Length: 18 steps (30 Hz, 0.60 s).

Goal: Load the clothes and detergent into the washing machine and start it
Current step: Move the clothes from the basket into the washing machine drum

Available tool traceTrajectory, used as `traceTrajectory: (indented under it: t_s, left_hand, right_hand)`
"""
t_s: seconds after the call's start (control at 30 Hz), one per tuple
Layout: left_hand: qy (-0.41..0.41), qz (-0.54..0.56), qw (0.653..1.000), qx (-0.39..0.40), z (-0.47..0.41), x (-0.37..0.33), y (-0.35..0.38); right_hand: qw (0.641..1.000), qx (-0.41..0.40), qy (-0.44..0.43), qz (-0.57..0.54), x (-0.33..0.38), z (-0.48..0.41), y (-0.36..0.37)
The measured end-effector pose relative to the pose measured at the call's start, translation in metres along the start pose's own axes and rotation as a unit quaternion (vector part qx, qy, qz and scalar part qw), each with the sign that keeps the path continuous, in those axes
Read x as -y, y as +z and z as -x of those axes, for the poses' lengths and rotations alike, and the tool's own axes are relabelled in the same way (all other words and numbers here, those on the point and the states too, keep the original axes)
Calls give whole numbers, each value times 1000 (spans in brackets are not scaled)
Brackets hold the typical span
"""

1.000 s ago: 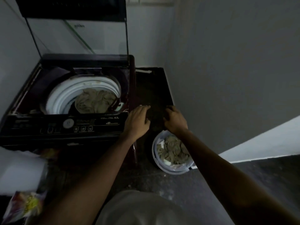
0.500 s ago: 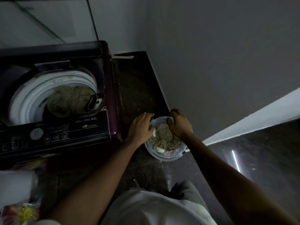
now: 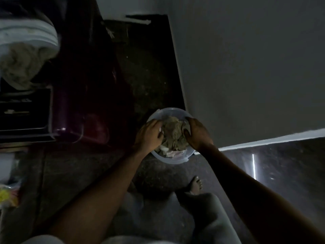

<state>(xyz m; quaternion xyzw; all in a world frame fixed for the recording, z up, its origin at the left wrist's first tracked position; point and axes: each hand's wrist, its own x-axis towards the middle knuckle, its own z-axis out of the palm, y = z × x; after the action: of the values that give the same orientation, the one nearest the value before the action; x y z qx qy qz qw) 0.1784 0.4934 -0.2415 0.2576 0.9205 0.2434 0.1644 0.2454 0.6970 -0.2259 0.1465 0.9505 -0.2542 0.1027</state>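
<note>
Both hands are down in a pale bucket [image 3: 169,160] that stands on the dark floor [image 3: 149,71], close to the foot of the grey wall [image 3: 246,59] and to the right of the washer [image 3: 79,88]. The bucket holds a crumpled heap of drab clothes [image 3: 173,133]. The left hand [image 3: 149,135] sits at the heap's left edge, fingers curled into the cloth, so its grip holds the clothes. The right hand [image 3: 197,133] is on the heap's right side, fingers dug down into the folds, and its grip also holds the clothes. The heap lies in the bucket, not lifted clear of the rim. At the upper left the washer's white drum [image 3: 29,32] is open, with a load [image 3: 21,66] of similar cloth inside; the dark panel [image 3: 24,110] lies just below it. A bare foot [image 3: 195,184] rests on the floor near the bucket. A yellow packet [image 3: 7,195] shows blurred at the left edge.
</note>
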Motion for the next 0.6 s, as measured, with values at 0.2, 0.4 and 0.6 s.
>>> traceTrajectory:
  t_s: [0.2, 0.4, 0.6]
  left_hand:
    - [-3, 10, 1000, 13, -53, 62, 125]
    - [-2, 9, 1000, 16, -103, 132, 250]
    - [-30, 0, 998, 51, -134, 191, 322]
  right_hand:
    - [996, 67, 25, 47, -86, -52, 108]
    - [988, 90, -2, 128, -149, -121, 219]
    - [982, 150, -41, 104, -165, -177, 299]
